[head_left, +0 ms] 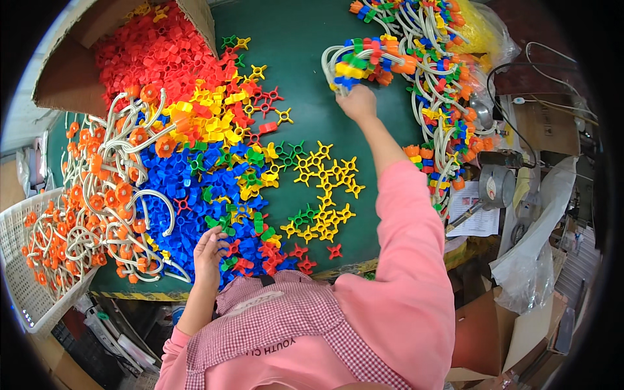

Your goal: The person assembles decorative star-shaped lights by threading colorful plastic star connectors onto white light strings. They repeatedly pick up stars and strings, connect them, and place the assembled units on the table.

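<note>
Out over the table's far right, my right hand (359,103) is closed on a white rope (328,62) threaded with red, green, blue and yellow plastic pieces and orange end caps. Some of that bundle is blurred. It hangs beside a long heap of similar threaded ropes (434,117). My left hand (208,257) is at the near edge of a pile of blue plastic pieces (188,185), fingers stretched out and slightly apart, with nothing visible in them. Close to its fingertips lie several green pieces (224,224) and a few red ones (244,265).
A tipped cardboard box (68,81) spills red pieces (153,55) beside yellow ones (214,107). White ropes with orange caps (97,201) overflow a white basket (16,227) at left. Yellow ring-shaped pieces (328,172) lie scattered on the green table (286,58). An open carton (484,331) stands lower right.
</note>
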Available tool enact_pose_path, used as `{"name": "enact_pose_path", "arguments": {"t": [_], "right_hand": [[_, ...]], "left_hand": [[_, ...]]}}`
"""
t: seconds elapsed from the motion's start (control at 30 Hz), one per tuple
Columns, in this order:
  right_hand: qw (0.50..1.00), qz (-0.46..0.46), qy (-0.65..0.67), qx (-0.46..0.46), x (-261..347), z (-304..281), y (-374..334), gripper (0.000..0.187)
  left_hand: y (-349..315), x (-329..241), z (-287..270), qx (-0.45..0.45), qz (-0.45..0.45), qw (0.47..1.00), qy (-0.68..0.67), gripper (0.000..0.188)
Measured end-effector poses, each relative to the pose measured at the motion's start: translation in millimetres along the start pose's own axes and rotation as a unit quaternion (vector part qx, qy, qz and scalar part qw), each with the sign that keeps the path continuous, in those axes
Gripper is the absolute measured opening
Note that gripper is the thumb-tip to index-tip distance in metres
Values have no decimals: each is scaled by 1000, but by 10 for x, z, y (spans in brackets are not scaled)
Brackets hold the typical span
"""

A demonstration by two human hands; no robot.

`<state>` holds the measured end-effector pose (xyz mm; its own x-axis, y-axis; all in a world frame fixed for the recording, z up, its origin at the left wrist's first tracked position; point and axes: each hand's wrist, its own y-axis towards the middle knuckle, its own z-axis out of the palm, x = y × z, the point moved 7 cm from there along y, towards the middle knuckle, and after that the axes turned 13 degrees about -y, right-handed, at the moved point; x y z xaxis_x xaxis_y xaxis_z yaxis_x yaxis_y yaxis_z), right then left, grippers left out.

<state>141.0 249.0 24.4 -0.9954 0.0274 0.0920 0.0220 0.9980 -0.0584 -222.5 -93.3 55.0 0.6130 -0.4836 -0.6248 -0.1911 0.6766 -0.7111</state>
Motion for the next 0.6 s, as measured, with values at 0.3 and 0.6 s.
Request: {"name": "enact_pose_path", "arguments": {"t": [0.3,0.6], "right_hand": [[713,76,697,16,-1064,-1542,239,31],[960,112,-7,-255,-2331,-2619,738,40]], "left_hand": [[7,48,279,31,-18,999,24,29],[18,143,266,25,-23,999,29,28]]}}
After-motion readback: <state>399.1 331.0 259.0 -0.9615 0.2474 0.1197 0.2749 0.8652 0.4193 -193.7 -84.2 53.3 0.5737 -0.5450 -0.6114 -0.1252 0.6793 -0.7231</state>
